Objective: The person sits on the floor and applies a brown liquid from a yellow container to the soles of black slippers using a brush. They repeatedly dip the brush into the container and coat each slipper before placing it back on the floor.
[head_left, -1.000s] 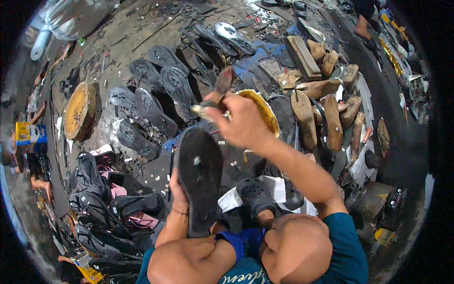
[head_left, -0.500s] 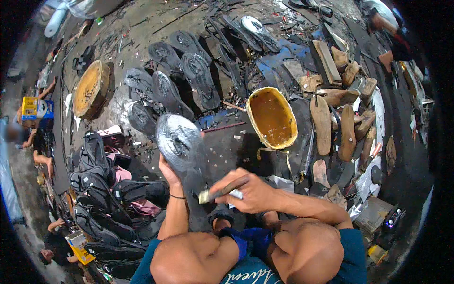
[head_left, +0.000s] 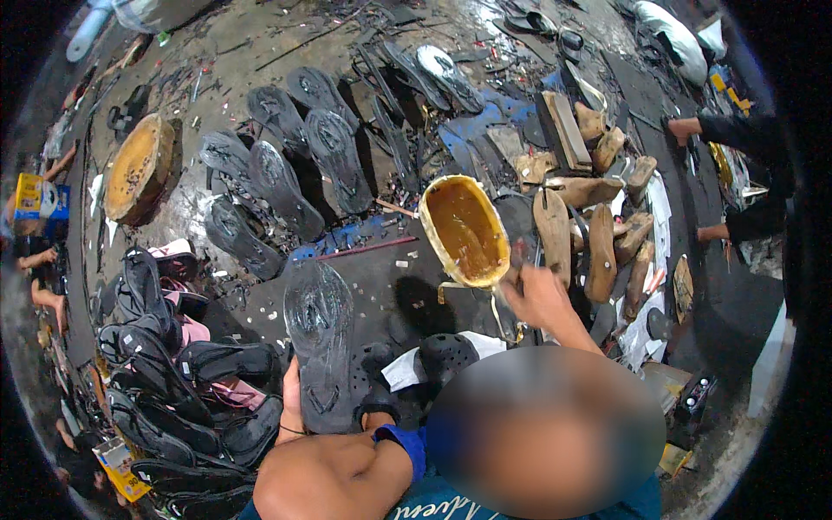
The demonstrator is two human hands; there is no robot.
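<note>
My left hand (head_left: 291,394) grips the edge of a dark shoe sole (head_left: 319,347), held above the ground in front of my left knee. The sole's upper half is glossy and wet, and a V-shaped mark shows near its lower end. Off to the right, my right hand (head_left: 542,299) is closed at the near right rim of a yellow-edged oval tub (head_left: 430,227) of brown liquid. A dark brush handle (head_left: 517,256) shows beside its fingers; the bristles cannot be made out.
Several dark soles (head_left: 338,160) lie beyond the held one. Black and pink sandals (head_left: 165,364) are heaped at the left. Wooden shoe lasts (head_left: 600,251) crowd the right. A round yellowish block (head_left: 139,169) stands at the far left. Another person's legs (head_left: 737,130) show at the right edge.
My right hand has moved the brush away from the sole to the tub's rim. The sole has come lower and nearer, turned so its shine is less. The whole view has shifted slightly.
</note>
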